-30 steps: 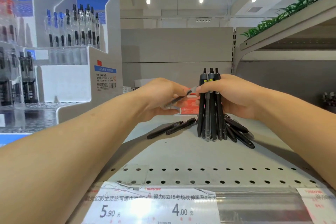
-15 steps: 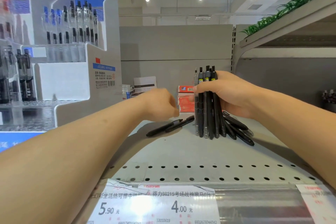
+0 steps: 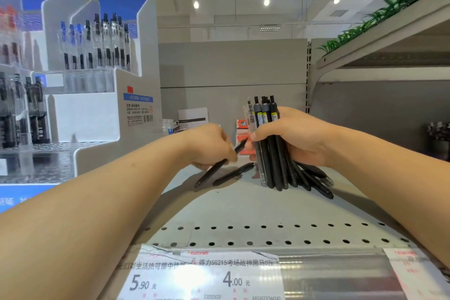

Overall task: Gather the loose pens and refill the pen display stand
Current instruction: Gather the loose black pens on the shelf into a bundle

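Note:
My right hand (image 3: 292, 136) grips an upright bundle of black pens (image 3: 266, 153), tips down on the grey shelf (image 3: 243, 207). My left hand (image 3: 209, 146) pinches one black pen (image 3: 214, 170) that slants down to the left, its top end close to the bundle. Another loose black pen (image 3: 233, 174) lies on the shelf just below it. A few more black pens (image 3: 316, 184) lie flat under and behind my right hand. The white pen display stand (image 3: 97, 105) rises at the left, with pens standing in its clear tiers.
Small boxes, white (image 3: 192, 117) and red (image 3: 242, 139), sit at the back of the shelf. Price labels (image 3: 194, 275) run along the front edge. An upper shelf (image 3: 377, 39) with green plants overhangs at the right. A dark pen holder (image 3: 438, 139) stands at the far right.
My left hand passed a pen to the bundle, dropped to the shelf and now has lifted one of the two loose pens. The right hand's bundle stayed upright in place.

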{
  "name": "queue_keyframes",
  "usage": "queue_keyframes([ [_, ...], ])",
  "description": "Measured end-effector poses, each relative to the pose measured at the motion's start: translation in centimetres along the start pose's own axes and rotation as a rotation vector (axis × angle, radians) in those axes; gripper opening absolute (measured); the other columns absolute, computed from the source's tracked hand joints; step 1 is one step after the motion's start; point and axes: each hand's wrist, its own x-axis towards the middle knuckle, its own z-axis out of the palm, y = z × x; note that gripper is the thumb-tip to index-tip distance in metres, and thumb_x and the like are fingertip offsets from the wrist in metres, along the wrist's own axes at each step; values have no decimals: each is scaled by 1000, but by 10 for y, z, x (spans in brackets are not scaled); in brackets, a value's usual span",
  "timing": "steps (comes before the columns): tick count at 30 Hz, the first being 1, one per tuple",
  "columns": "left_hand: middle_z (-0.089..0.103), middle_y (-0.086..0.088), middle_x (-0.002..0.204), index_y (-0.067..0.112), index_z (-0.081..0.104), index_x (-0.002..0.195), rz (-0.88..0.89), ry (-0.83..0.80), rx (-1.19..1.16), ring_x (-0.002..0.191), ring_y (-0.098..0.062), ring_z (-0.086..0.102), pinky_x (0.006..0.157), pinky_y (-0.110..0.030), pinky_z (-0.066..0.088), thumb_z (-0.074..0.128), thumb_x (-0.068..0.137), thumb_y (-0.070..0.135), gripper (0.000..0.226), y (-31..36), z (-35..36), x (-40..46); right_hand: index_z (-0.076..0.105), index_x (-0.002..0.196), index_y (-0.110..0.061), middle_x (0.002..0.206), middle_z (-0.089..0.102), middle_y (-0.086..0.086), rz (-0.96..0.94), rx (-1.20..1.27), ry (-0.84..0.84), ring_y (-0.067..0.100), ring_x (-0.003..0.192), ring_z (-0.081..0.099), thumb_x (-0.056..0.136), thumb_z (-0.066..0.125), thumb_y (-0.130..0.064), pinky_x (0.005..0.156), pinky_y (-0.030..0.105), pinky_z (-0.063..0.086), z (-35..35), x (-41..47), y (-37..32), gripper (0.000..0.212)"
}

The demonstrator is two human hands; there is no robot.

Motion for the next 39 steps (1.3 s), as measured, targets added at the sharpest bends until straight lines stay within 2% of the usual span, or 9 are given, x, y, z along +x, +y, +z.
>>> queue_keyframes([
  [5, 74, -9, 92, 0, 62, 102, 179, 149, -496, 62, -14, 68, 54, -21, 53, 64, 96, 29, 29, 11, -11, -11, 67, 107, -11, 73, 73, 5, -3, 49, 25, 19, 71, 73, 86, 68, 0, 79, 44, 62, 0, 4, 2, 24],
  [8, 74, -12, 95, 0, 66, 101, 237, 148, -520, 66, -17, 73, 57, -22, 55, 60, 99, 28, 29, 16, -9, -18, 70, 109, -11, 94, 73, 15, -8, 1, 45, 27, 83, 73, 86, 69, -2, 74, 40, 61, -2, 4, 3, 25],
  [11, 74, -13, 95, 7, 73, 97, 264, 163, -461, 73, -23, 75, 61, -24, 57, 59, 100, 29, 25, 17, -9, -20, 69, 118, -14, 116, 73, 17, -12, -17, 57, 35, 108, 70, 88, 70, -8, 92, 49, 58, 0, 4, 5, 31],
  [14, 73, -15, 104, 9, 69, 118, 286, 163, -513, 77, -27, 76, 63, -27, 60, 61, 98, 20, 24, 19, -10, -20, 67, 123, -16, 117, 73, 18, -6, 31, 26, 35, 109, 71, 87, 73, -11, 97, 53, 55, 2, 4, 6, 37],
  [19, 78, 5, 93, 27, 76, 109, 349, 224, -391, 78, -14, 74, 79, -34, 61, 64, 95, 20, 20, 20, -9, -17, 63, 118, -18, 108, 75, 11, 22, -15, -23, 22, 94, 76, 88, 70, -1, 82, 39, 61, 13, 0, 11, 35],
  [26, 72, 12, 99, 33, 67, 118, 415, 411, -567, 86, -3, 69, 69, -21, 58, 61, 96, 25, 24, 34, -9, -29, 57, 106, -9, 65, 56, 3, -31, 29, 129, 14, 55, 57, 91, 64, -2, 54, 30, 54, 13, -21, -10, 17],
  [30, 73, 13, 91, 32, 72, 105, 414, 542, -370, 81, 3, 67, 71, -18, 51, 61, 96, 26, 16, 55, 2, -33, 58, 105, -18, 61, 53, -1, -121, -153, 237, 10, 51, 53, 93, 68, -8, 48, 23, 47, -26, -49, -27, 19],
  [33, 72, 17, 93, 33, 71, 100, 391, 403, -168, 83, 10, 64, 68, -6, 46, 67, 92, 29, 10, 86, 22, -24, 57, 102, -16, 60, 51, 3, -125, -318, 282, 17, 53, 49, 91, 70, -8, 55, 32, 44, -75, -77, -32, 19],
  [39, 67, 15, 118, 31, 64, 125, 514, 21, 239, 107, -4, 61, 95, -24, 47, 64, 91, 49, 38, 181, 102, -6, 52, 79, -33, 56, 60, -4, 30, -821, 302, 11, 48, 54, 89, 72, -36, 56, 28, 47, -176, -138, -14, 22],
])
